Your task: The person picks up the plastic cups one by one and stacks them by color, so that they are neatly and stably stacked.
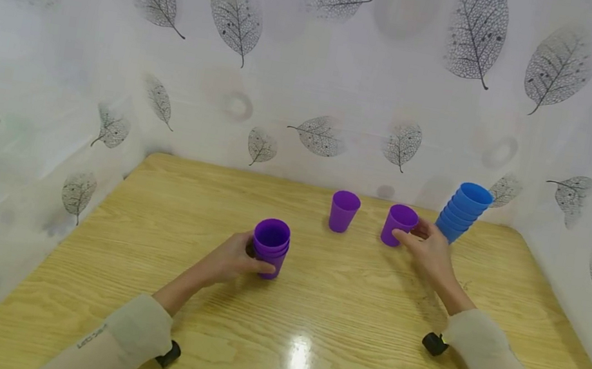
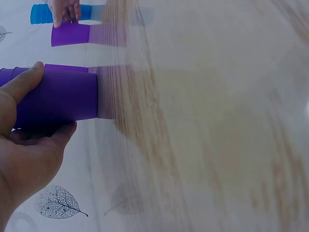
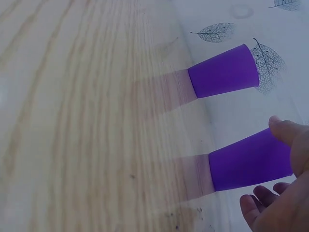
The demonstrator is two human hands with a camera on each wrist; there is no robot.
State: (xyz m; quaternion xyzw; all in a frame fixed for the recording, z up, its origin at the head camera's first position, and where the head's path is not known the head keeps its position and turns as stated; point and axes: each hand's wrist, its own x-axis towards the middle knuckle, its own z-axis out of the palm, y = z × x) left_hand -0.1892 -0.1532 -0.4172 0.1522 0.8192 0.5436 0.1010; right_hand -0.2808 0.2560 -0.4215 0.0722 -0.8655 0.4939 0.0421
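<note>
My left hand grips a short stack of nested purple cups, thumb on the near side and fingers round the other. In the left wrist view, the stack stands upright with its base at the tabletop. Farther right, a single purple cup stands on the table. My right hand is around its right side; in the right wrist view the thumb lies against this cup while the fingers are spread a little apart from it. Another purple cup stands alone between the stack and that cup.
A tall leaning stack of blue cups is just behind my right hand. The wooden table meets a pale leaf-patterned backdrop at its back and sides. Black wrist devices sit under both cuffs.
</note>
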